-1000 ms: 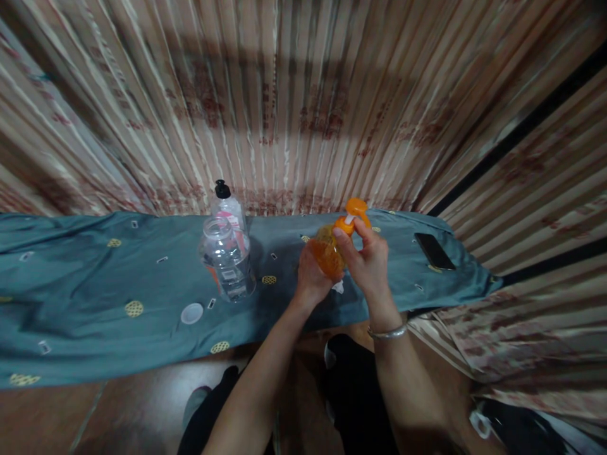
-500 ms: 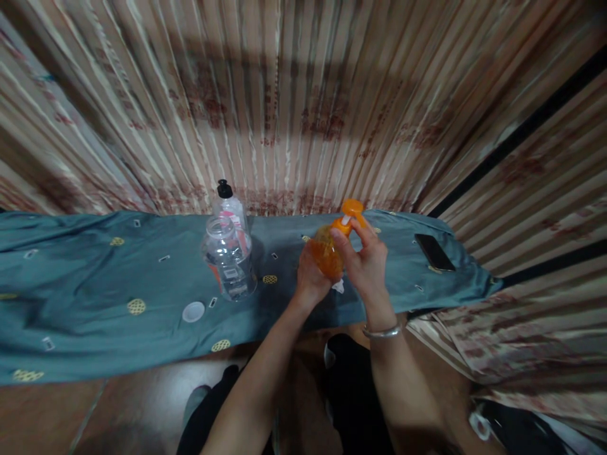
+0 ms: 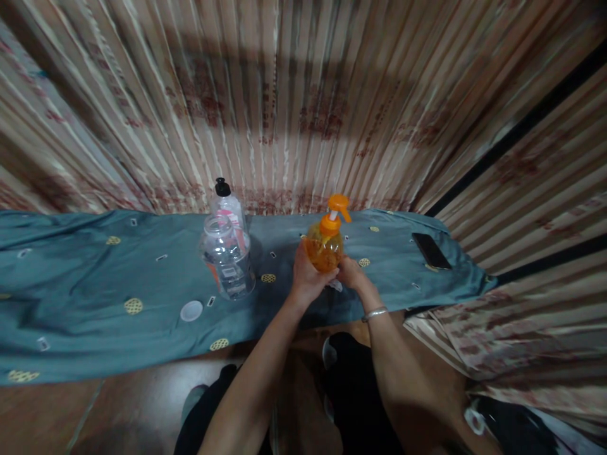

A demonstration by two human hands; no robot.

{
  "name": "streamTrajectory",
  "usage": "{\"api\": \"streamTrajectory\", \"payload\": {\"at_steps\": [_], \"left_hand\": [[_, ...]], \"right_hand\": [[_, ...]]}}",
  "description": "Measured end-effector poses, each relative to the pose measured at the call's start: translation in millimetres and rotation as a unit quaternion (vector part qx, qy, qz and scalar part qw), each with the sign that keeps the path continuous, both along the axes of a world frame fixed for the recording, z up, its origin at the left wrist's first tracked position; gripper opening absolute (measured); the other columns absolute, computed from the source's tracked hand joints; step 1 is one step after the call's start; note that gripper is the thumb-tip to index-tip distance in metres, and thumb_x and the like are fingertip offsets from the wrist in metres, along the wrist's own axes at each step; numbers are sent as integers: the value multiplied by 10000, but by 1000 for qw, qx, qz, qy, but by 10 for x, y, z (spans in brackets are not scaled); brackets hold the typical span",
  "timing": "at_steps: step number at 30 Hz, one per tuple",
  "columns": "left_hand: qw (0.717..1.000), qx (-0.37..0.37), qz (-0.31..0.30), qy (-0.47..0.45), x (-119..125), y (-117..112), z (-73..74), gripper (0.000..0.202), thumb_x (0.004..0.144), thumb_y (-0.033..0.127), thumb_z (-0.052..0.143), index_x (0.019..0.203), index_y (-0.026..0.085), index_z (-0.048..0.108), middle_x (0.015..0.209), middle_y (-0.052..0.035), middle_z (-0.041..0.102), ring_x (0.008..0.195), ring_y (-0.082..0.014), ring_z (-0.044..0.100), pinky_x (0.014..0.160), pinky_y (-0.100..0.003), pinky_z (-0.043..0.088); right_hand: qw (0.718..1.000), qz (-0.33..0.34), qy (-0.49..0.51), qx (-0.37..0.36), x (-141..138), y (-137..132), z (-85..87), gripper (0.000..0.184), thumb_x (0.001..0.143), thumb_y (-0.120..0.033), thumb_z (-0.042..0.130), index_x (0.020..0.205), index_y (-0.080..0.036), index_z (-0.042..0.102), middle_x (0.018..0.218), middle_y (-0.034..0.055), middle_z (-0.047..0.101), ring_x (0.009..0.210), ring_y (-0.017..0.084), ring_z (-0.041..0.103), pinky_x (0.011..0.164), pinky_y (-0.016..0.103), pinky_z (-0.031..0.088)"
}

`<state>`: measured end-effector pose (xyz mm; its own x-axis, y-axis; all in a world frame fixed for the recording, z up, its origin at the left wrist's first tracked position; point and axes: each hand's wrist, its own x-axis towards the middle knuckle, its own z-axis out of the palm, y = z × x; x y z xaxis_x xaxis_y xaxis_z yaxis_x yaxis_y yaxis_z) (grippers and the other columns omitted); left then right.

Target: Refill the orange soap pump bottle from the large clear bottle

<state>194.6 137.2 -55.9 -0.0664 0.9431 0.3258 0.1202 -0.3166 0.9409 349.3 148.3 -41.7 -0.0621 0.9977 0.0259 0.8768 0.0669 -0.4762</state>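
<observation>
An amber pump bottle (image 3: pixel 324 251) with an orange pump head stands upright between my hands. My left hand (image 3: pixel 307 272) is closed around its left side and front. Low on the right side, my right hand (image 3: pixel 351 273) grips it near the base, its fingertips partly hidden behind the bottle. Just below the hands lies a small crumpled white piece (image 3: pixel 335 285), perhaps tissue. To the left, an open clear plastic jar (image 3: pixel 230 262) stands in front of a clear bottle with a black cap (image 3: pixel 225 202).
A green patterned cloth (image 3: pixel 156 278) covers the narrow table. A white round lid (image 3: pixel 191 311) lies near the front, left of the jar. At the right end rests a black phone (image 3: pixel 430 251). Pleated curtains (image 3: pixel 294 114) hang behind.
My right hand has left the pump head and moved down to the bottle's lower right side. The bottle has gone from tilted to upright, still in my left hand.
</observation>
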Motion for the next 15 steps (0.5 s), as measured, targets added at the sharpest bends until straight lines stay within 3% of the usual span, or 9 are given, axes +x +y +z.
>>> {"api": "streamTrajectory", "payload": {"at_steps": [5, 10, 15], "left_hand": [[1000, -5, 4, -2, -51, 5, 40, 828, 515, 221, 942, 1245, 236, 550, 1247, -97, 677, 1220, -363, 653, 1091, -547, 471], [1000, -13, 10, -2, -74, -6, 67, 808, 510, 212, 939, 1223, 235, 560, 1214, -80, 685, 1196, -351, 666, 1067, -523, 491], [1000, -15, 12, -12, -75, -64, 96, 714, 535, 206, 936, 1146, 249, 568, 1164, -60, 698, 1162, -338, 682, 1049, -506, 504]], "right_hand": [[997, 56, -31, -45, -155, 1, -53, 385, 793, -83, 708, 1133, -247, 787, 1203, 84, 811, 1200, 236, 731, 1005, 283, 549], [998, -27, -20, -51, -194, 9, -98, 215, 859, -102, 617, 968, -169, 790, 1029, 182, 827, 1066, 303, 776, 891, 319, 551], [989, -88, 123, 7, 49, -1, 54, 223, 891, -282, 613, 1033, -206, 766, 981, 95, 826, 989, 262, 753, 840, 318, 549]]}}
